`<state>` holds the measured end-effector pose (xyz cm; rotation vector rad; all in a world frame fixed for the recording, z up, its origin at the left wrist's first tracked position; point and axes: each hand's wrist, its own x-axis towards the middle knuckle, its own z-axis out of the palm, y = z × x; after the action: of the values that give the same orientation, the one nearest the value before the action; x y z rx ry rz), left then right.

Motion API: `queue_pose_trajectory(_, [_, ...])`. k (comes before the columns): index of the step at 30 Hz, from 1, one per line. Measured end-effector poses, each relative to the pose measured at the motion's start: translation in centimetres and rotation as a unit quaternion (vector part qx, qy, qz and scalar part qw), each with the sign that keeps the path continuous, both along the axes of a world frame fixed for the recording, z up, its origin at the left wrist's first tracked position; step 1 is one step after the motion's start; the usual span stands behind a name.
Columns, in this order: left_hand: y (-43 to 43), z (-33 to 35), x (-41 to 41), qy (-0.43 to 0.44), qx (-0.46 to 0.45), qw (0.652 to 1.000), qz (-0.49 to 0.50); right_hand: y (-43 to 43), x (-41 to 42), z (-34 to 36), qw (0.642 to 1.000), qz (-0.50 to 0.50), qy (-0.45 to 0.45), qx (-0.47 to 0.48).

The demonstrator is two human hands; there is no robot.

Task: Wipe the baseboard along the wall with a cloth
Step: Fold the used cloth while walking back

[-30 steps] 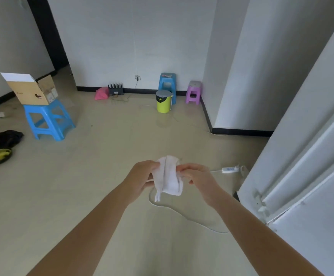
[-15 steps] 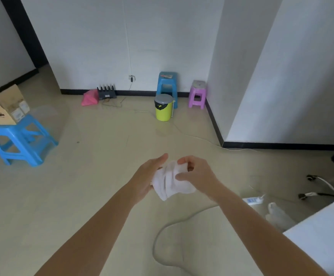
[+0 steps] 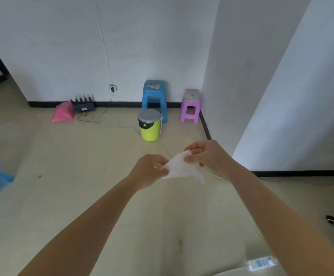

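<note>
Beige floor (image 3: 62, 196) meets white walls edged at the foot by a black baseboard (image 3: 122, 104). Both hands are raised over the floor with a white cloth (image 3: 179, 166) stretched between them. The left hand (image 3: 149, 172) pinches its left corner and the right hand (image 3: 208, 156) pinches its upper right edge, fingers curled on the fabric. A loose corner hangs below the right hand. The baseboard lies well beyond the cloth and untouched. Straight ahead of the grip stands a yellow bin (image 3: 149, 124) with a grey lid. Behind it, against the wall, is a blue stool (image 3: 154, 96), with a purple stool (image 3: 190, 105) to its right. Far left of the grip, a pink bag (image 3: 62, 114) leans beside a black router (image 3: 83, 105).
</note>
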<state>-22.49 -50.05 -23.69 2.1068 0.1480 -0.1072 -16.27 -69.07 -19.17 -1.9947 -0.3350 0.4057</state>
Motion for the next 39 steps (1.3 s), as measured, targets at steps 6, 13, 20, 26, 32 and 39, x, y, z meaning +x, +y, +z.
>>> queue_pose_trajectory(6, [3.1,3.3,17.4,-0.008,-0.118,0.991,0.055,1.5,17.1,2.9,0.998,-0.006,-0.05,-0.041])
queue_pose_trajectory(13, [8.8,1.4,40.1,0.002,-0.071,0.997,0.027,6.2,38.5,-0.4,0.989,-0.045,-0.077,-0.121])
queue_pose_trajectory(20, [11.4,-1.5,62.1,0.008,0.09,0.996,0.003,10.0,58.2,-1.5,0.978,-0.096,-0.087,-0.162])
queue_pose_trajectory(26, [9.0,-1.5,77.5,-0.001,0.017,0.996,-0.086,10.8,73.2,-1.6,0.983,-0.075,-0.077,-0.146])
queue_pose_trajectory(32, [7.9,-2.9,93.6,0.084,-0.113,0.985,-0.097,9.7,89.8,-3.6,0.981,-0.073,-0.095,-0.149])
queue_pose_trajectory(39, [6.5,-4.2,110.5,0.01,0.022,0.998,-0.059,9.3,107.8,-3.6,0.989,-0.049,-0.059,-0.123])
